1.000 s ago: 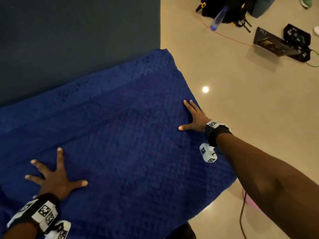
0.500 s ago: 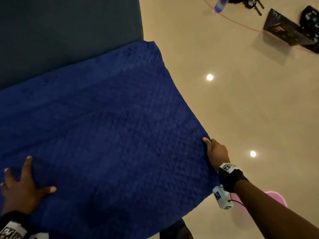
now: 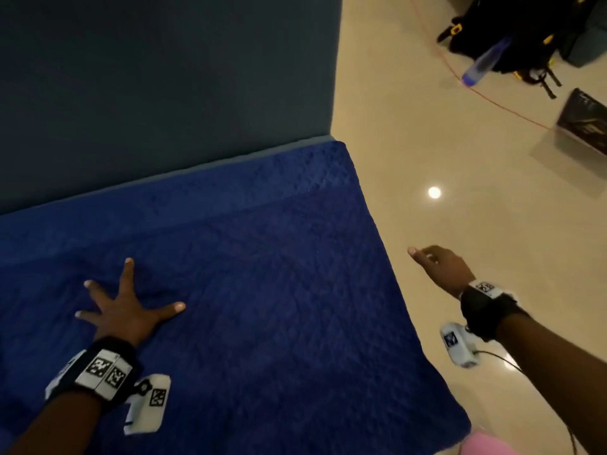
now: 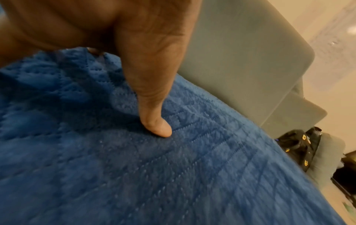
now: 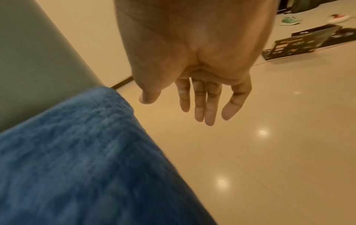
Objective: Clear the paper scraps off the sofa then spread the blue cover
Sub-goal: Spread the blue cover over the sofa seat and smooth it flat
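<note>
The left hand (image 3: 126,311) sits in the lower left of the head view, palm down on the blue cover (image 3: 262,290), fingers straight and spread wide, so that grip is open and only pressing the cloth. In the left wrist view the thumb (image 4: 154,121) touches the quilted surface with its tip, and small wrinkles gather just beside the palm.

The blue cover fills the lower left and centre of the head view, spread flat over the sofa seat. Its far edge lies against the grey-blue sofa back (image 3: 164,93) in the upper left, and its right edge hangs over the end of the seat toward the cream floor (image 3: 460,224).

The right hand (image 3: 438,266) is right of centre, over the floor, just beside the cover's right edge and apart from it. In the right wrist view its fingers (image 5: 200,103) hang straight and relaxed, holding nothing: an open grip.

In the upper right lie a black backpack (image 3: 512,31), a blue bottle (image 3: 483,64) and a dark flat box (image 3: 584,118) on the floor.
</note>
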